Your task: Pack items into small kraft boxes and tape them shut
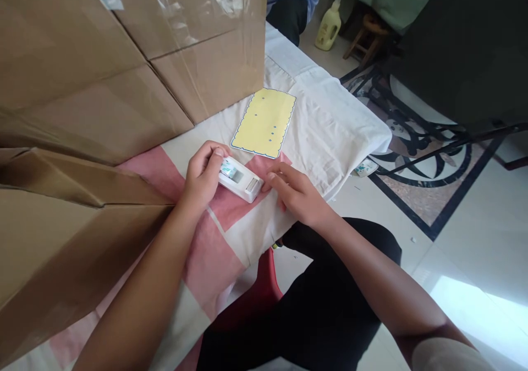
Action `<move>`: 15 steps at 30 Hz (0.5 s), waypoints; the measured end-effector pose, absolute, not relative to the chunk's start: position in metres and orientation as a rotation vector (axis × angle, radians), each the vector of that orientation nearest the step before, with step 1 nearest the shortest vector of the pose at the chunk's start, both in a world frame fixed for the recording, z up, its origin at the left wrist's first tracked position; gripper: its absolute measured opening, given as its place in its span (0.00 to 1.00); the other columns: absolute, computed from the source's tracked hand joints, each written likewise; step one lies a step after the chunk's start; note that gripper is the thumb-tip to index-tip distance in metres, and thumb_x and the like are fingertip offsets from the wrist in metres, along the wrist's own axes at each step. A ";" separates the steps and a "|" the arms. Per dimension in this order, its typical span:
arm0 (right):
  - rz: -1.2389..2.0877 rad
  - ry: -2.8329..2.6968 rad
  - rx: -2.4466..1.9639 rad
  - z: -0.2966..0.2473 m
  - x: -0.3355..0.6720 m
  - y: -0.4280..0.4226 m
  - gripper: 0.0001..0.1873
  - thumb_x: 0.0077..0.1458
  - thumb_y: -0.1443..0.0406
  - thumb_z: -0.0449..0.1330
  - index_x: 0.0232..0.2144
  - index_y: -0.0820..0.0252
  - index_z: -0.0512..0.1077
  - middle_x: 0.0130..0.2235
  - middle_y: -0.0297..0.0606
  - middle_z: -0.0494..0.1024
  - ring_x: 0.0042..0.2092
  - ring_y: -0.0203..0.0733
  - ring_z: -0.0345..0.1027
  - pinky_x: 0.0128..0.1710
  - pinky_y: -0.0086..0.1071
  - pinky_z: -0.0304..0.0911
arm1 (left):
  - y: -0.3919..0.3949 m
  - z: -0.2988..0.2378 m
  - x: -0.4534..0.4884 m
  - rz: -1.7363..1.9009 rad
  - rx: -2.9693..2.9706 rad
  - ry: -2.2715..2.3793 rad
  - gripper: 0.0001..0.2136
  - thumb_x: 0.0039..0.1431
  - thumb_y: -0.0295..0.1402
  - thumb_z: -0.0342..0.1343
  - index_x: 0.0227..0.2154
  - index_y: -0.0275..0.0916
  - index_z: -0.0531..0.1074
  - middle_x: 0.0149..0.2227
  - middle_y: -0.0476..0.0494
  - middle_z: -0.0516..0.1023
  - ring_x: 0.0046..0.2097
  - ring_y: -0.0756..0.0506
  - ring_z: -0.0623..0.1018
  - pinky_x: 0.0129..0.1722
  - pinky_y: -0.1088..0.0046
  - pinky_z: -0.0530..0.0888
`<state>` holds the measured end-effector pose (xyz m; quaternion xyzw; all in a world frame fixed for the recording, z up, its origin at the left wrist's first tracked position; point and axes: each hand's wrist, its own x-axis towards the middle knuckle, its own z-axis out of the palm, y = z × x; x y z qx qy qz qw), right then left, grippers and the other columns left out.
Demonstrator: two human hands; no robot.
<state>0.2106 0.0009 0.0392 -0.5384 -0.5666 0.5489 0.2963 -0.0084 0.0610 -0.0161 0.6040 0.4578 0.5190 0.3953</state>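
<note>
My left hand [205,172] is closed around one end of a small white rectangular case [241,179], thumb on top. The case has a clear window with a blue-green and grey patch under it, and a ribbed slot near its far end. By that far end is my right hand [295,192], its fingers curled and the thumb close against the forefinger. Whether something small is between those fingertips is hidden. Just beyond both hands, a yellow card [266,122] with a scalloped blue-and-white border lies flat on the cloth-covered table [330,112].
Large taped cardboard boxes [82,85] stand along the left, and an open box flap [82,239] is near my left forearm. A person [295,2] sits beyond the table. A yellow bottle [329,27] and a wooden stool [367,38] are on the floor.
</note>
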 end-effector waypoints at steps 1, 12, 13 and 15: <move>1.480 -1.495 -1.434 0.039 0.210 0.001 0.11 0.68 0.57 0.53 0.38 0.57 0.69 0.36 0.34 0.78 0.27 0.34 0.63 0.29 0.33 0.56 | 0.061 -0.017 -0.009 1.319 1.529 1.160 0.10 0.68 0.38 0.51 0.31 0.44 0.71 0.35 0.47 0.76 0.38 0.45 0.75 0.39 0.69 0.73; 1.271 -1.851 -1.461 0.035 0.206 -0.003 0.18 0.53 0.65 0.66 0.44 0.57 0.65 0.36 0.32 0.77 0.34 0.39 0.70 0.32 0.32 0.59 | 0.061 -0.017 -0.008 1.327 1.530 1.175 0.09 0.68 0.37 0.51 0.31 0.44 0.72 0.34 0.47 0.76 0.37 0.46 0.75 0.39 0.70 0.72; 1.199 -1.937 -1.500 0.035 0.205 -0.004 0.19 0.53 0.66 0.66 0.44 0.58 0.64 0.36 0.33 0.77 0.34 0.39 0.70 0.32 0.32 0.59 | 0.061 -0.017 -0.008 1.326 1.528 1.178 0.09 0.68 0.37 0.51 0.31 0.44 0.72 0.34 0.47 0.76 0.37 0.46 0.75 0.39 0.70 0.72; 1.036 -2.078 -1.600 0.033 0.201 -0.007 0.18 0.54 0.67 0.64 0.45 0.58 0.63 0.37 0.35 0.79 0.36 0.42 0.72 0.33 0.32 0.59 | 0.061 -0.017 -0.008 1.325 1.519 1.168 0.09 0.68 0.37 0.51 0.31 0.44 0.72 0.35 0.47 0.76 0.39 0.46 0.75 0.40 0.70 0.72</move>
